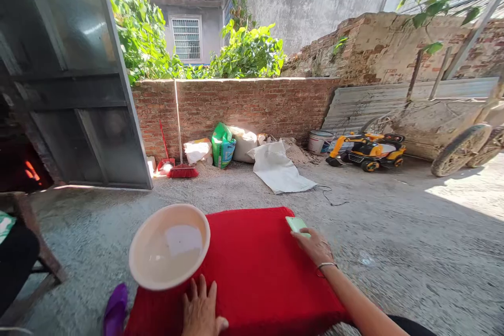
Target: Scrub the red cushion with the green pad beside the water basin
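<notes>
A red cloth (pixel 255 268) covers the low table in front of me. On its left side stands a pale pink basin (pixel 136 260) with water in it. My left hand (pixel 201 307) rests on the cloth just below the basin, fingers spread, holding nothing. At the cloth's far right edge, my right hand (pixel 315 248) grips a light green flat rectangular thing (pixel 296 223), whose near end is covered by the fingers. What this green thing is, I cannot make out. A bracelet circles the right wrist.
A purple shoe (pixel 115 308) is on the ground at left, near a wooden stool (pixel 33 241). Beyond are a metal door (pixel 79 115), a red broom (pixel 183 171), sacks (pixel 223 148), a white sheet (pixel 277 173), a bucket (pixel 319 142) and a toy excavator (pixel 372 151).
</notes>
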`<action>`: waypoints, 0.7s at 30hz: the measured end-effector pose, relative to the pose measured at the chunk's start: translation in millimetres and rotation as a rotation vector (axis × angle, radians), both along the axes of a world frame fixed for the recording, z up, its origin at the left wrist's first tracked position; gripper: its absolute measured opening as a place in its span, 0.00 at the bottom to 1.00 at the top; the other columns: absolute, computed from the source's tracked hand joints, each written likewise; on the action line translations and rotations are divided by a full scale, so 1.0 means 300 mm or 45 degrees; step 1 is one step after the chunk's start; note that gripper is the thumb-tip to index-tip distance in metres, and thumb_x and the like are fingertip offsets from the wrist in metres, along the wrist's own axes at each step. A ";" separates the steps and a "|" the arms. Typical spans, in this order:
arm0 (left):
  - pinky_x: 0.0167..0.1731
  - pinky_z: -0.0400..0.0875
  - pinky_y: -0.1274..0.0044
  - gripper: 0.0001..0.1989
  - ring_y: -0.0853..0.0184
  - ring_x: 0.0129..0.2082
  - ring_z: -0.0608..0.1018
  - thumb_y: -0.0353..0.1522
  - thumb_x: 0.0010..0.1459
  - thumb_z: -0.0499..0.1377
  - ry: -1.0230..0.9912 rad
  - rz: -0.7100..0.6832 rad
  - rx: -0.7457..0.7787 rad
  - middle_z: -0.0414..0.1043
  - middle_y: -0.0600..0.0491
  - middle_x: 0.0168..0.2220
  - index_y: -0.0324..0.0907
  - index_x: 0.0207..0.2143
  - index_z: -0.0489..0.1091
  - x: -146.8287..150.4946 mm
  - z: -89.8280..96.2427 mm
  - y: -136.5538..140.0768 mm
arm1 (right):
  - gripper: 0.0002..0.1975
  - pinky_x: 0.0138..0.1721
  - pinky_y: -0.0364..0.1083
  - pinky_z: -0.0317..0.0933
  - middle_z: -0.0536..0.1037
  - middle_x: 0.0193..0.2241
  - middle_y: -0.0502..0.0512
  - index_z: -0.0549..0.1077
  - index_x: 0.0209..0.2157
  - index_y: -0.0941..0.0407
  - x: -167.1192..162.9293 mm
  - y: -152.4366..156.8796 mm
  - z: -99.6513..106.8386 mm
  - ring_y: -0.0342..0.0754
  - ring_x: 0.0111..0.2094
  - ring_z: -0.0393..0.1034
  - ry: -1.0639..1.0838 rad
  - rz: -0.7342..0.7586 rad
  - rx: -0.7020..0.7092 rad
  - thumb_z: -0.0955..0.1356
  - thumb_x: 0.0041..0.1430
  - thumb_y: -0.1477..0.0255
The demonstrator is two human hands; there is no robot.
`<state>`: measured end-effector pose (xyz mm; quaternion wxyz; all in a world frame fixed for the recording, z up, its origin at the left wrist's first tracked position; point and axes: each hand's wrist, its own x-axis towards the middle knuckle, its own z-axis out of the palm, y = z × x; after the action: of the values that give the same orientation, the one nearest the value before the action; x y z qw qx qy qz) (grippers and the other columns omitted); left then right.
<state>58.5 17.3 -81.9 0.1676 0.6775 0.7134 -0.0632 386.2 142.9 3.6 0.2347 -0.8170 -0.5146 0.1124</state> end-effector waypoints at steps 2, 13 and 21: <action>0.58 0.49 0.49 0.40 0.43 0.66 0.47 0.41 0.49 0.58 -0.026 -0.005 -0.023 0.43 0.45 0.68 0.49 0.65 0.52 -0.001 0.005 -0.002 | 0.17 0.37 0.44 0.62 0.76 0.36 0.57 0.75 0.42 0.56 -0.152 0.060 -0.029 0.51 0.39 0.72 -0.009 0.170 -0.015 0.66 0.55 0.62; 0.60 0.45 0.48 0.41 0.43 0.67 0.43 0.40 0.51 0.58 -0.037 0.008 -0.251 0.38 0.49 0.69 0.51 0.66 0.47 0.000 0.080 -0.020 | 0.17 0.42 0.44 0.58 0.71 0.43 0.54 0.75 0.43 0.50 -0.684 0.175 -0.129 0.48 0.44 0.67 -0.054 0.881 -0.052 0.72 0.49 0.63; 0.59 0.45 0.46 0.41 0.41 0.66 0.44 0.39 0.50 0.58 -0.018 -0.006 -0.294 0.39 0.48 0.69 0.50 0.66 0.47 -0.005 0.059 -0.016 | 0.15 0.45 0.49 0.61 0.71 0.45 0.58 0.74 0.42 0.54 -0.249 0.289 -0.082 0.52 0.45 0.68 -0.088 0.525 -0.105 0.71 0.53 0.64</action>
<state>56.8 12.6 -64.2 0.2495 0.6557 0.6986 -0.1406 311.6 229.6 -20.9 0.1553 -0.7067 -0.6736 0.1508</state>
